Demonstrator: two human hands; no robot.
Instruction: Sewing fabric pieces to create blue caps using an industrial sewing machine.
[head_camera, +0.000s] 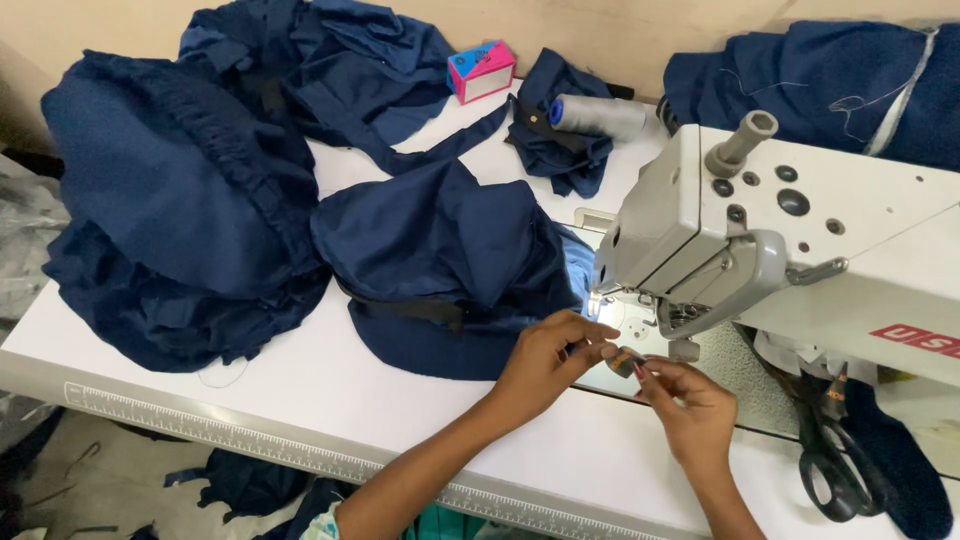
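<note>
Nearest the camera, the table's front edge (250, 440) carried a printed ruler strip, with bare white top behind it. Just in front of the sewing machine (800, 240), both hands met over a small dark piece (627, 360), perhaps a bobbin case, though it was too small to tell. The left hand (545, 362) pinched it from one side with thumb and forefinger pressed together on it; the right hand (690, 405) pinched its other side, fingertips closed on it. The piece hung just below and in front of the machine's needle area.

Handling so small a part seemed to call for steady fingertips held low over the table, so a slip would land it on the white top and not off the edge.

Black scissors (830, 460) lay to the right of the hands, under the machine's arm, close to the right wrist. To the left of the machine, a navy cap (440, 260) sat touching the needle plate side, and beyond it a larger heap of navy fabric (170, 220). Open room lay mainly in the strip between cap and front edge. Behind the machine's head stood a grey thread cone (600, 115) and a small pink and blue box (482, 70).
</note>
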